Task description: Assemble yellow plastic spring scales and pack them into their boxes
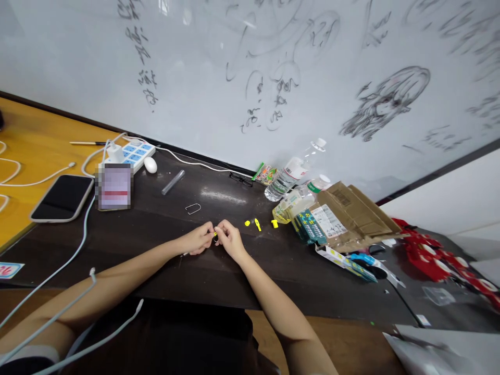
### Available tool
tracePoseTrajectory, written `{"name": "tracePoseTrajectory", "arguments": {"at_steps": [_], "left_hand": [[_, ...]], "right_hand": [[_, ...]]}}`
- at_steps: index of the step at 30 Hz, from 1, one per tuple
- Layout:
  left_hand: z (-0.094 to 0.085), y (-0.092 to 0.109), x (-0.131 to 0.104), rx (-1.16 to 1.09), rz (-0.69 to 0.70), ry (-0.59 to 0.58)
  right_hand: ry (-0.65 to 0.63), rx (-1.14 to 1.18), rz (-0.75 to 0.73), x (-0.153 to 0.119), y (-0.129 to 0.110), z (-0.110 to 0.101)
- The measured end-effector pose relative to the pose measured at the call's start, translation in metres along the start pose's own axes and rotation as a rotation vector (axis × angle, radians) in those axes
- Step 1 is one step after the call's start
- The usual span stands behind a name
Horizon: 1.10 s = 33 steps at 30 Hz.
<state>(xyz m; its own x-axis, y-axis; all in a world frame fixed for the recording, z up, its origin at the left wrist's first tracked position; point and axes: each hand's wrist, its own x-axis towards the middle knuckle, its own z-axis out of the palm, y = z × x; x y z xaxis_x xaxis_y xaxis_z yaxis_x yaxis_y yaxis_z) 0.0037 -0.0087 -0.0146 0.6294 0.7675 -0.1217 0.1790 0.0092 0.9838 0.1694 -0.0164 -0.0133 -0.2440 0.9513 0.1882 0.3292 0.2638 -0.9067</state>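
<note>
My left hand (200,239) and my right hand (229,241) meet over the dark table, fingertips pinched together. Between them shows a small yellow piece (215,235), with a thin dark ring or loop just below it; the fingers cover most of it. A thin, shiny metal-looking thing (185,254) pokes out under my left hand, too small to name. To the right of my hands lie a round yellow piece (247,223), a long yellow piece (258,225) and a blocky yellow piece (274,224). Beyond my left hand rests a bent wire loop (192,209).
A clear tube (173,183), a power strip (138,154) and a phone (62,198) are at left. On the right stand a water bottle (287,179), flattened cardboard (351,216) and scissors (380,265). White cables (78,255) cross the left side; a whiteboard (195,78) rises behind.
</note>
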Motion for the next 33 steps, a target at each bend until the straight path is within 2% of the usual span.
{"name": "tracePoseTrajectory", "arguments": {"at_steps": [3,5,8,12,17,20,24,27,29,33], "left_hand": [[0.003,0.003,-0.003,0.213,0.138,0.132],[0.004,0.004,-0.005,0.211,0.137,0.131],[0.004,0.005,-0.004,0.017,0.031,0.049],[0.003,0.007,-0.002,-0.287,-0.019,-0.049],[0.001,0.010,-0.002,-0.449,-0.074,-0.140],[0.004,0.009,-0.002,-0.375,-0.032,-0.112],[0.008,0.011,-0.006,0.019,0.152,0.095],[0.007,0.015,-0.009,0.227,0.240,0.131],[0.007,0.016,-0.009,0.228,0.218,0.134],[0.007,0.014,-0.005,0.087,0.063,0.119]], "right_hand": [[0.008,0.010,-0.006,0.000,0.003,0.002],[0.011,0.023,-0.005,0.000,0.003,0.004],[0.028,0.114,0.004,0.000,0.001,0.006],[0.072,0.179,-0.006,0.001,-0.003,0.006],[0.089,0.159,-0.023,0.000,-0.003,0.005],[0.091,0.154,-0.046,-0.001,-0.003,0.004],[0.076,0.188,-0.031,-0.001,-0.002,0.007],[0.065,0.246,0.007,0.001,0.002,0.010],[0.062,0.294,0.025,0.003,0.005,0.013],[0.064,0.381,0.057,0.006,0.010,0.014]]}}
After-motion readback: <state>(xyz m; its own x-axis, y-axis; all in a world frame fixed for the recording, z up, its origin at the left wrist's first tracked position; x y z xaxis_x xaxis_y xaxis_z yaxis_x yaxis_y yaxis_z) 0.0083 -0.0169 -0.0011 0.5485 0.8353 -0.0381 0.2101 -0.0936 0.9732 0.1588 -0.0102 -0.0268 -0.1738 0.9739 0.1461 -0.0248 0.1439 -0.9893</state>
